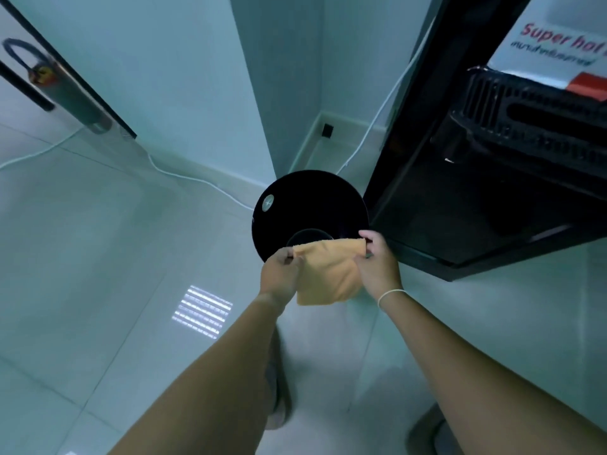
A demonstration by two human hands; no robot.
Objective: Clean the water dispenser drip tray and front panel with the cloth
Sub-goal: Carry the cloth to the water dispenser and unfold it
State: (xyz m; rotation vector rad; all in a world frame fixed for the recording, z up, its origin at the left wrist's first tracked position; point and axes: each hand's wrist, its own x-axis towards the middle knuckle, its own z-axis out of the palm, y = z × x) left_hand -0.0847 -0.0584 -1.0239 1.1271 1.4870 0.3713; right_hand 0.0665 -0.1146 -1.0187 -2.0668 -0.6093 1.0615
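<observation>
An orange cloth (328, 274) hangs stretched between both hands in front of me. My left hand (279, 277) pinches its left top corner and my right hand (377, 264) pinches its right top corner. The black water dispenser (460, 192) stands at the right. Its slotted black drip tray (532, 126) juts out at the upper right, well above and right of the cloth. The front panel (558, 37) above the tray is white with red "Super hot" lettering.
A round black robot vacuum (308, 198) sits on the floor just left of the dispenser, behind the cloth. A white cable (184, 177) runs along the skirting. A glass door with a black frame (65, 77) is at the upper left. Tiled floor (98, 257) spreads to the left.
</observation>
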